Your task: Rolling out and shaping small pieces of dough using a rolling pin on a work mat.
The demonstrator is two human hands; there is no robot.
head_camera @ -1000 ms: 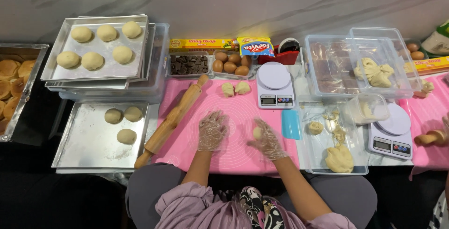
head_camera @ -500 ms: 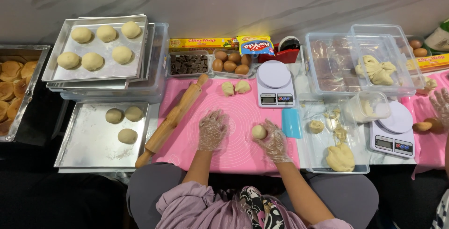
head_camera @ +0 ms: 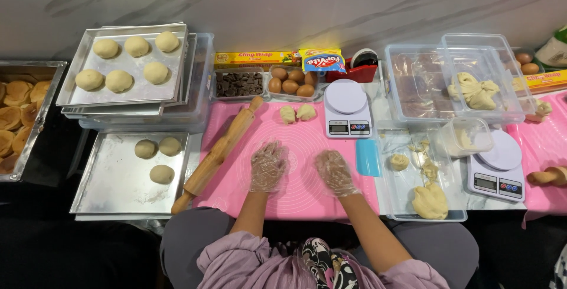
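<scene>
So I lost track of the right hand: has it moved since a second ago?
Yes. The right hand moved left, away from the blue scraper.

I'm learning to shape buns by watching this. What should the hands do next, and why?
Probably reach forward for one of the dough pieces at the far edge of the pink mat: both gloved hands, left hand and right hand, lie flat and seem empty, and those pieces are still rough.

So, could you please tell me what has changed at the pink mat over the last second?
The right hand held a small dough ball in view half a second ago; now it lies palm down on the pink mat and the ball is hidden. The left hand stayed flat beside it. The rolling pin, trays and scale did not move.
</scene>
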